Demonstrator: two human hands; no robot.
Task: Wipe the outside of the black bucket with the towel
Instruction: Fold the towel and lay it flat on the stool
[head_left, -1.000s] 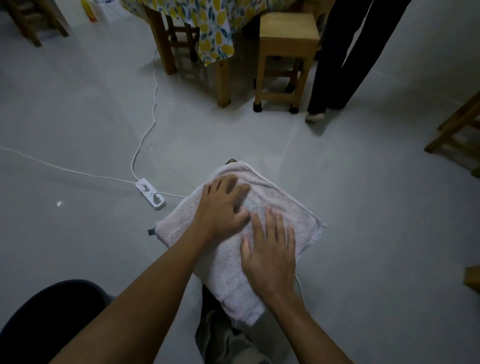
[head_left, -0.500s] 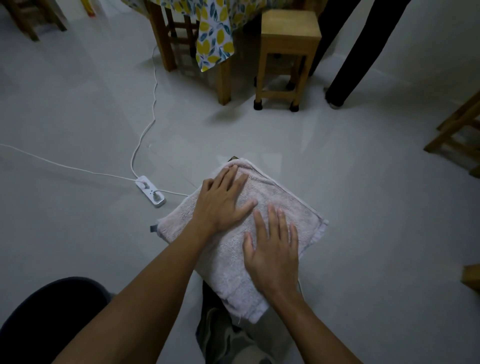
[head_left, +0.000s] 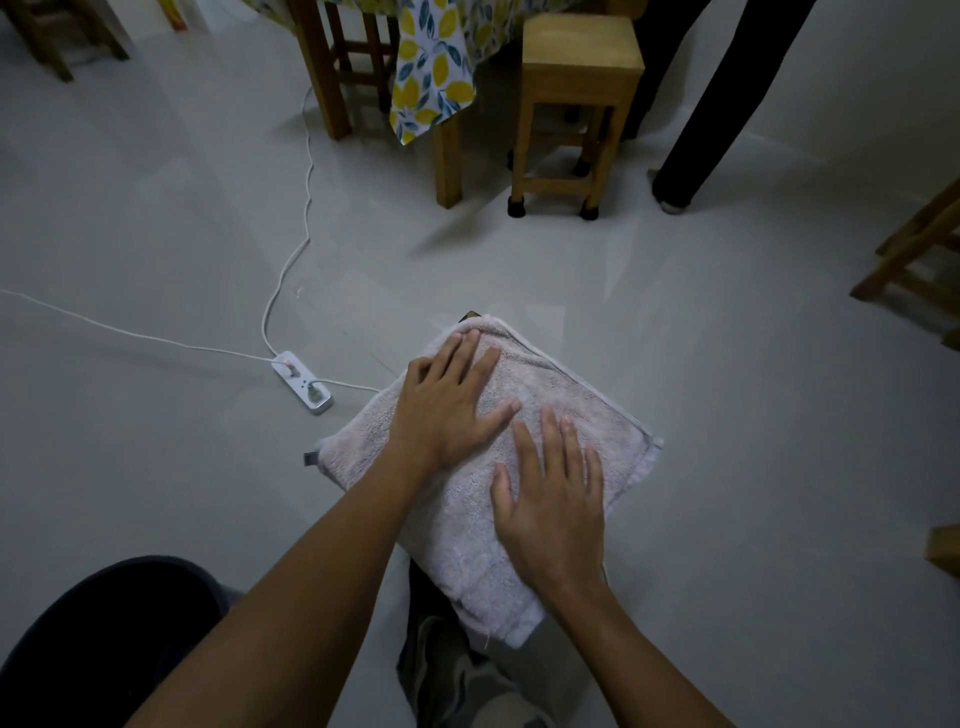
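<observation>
A pale pink folded towel (head_left: 571, 415) lies spread over a low support, of which only a dark corner (head_left: 471, 315) peeks out at the far edge. My left hand (head_left: 447, 410) lies flat on the towel's left part, fingers spread toward its far corner. Palm down, my right hand (head_left: 553, 509) rests on the near right part. Neither hand grips the cloth. A dark rounded shape (head_left: 104, 639) sits at the lower left under my left forearm; I cannot tell whether it is the black bucket.
A white power strip (head_left: 304, 387) with cables lies on the grey floor left of the towel. Farther back stand a wooden stool (head_left: 579, 67), a table with a lemon-print cloth (head_left: 434, 78), and a person's dark trouser legs (head_left: 711, 104). A wooden chair (head_left: 919, 249) is at right.
My left hand uncurled its fingers and slid forward across the towel. My right hand barely moved. The person in the background stepped to the right.
</observation>
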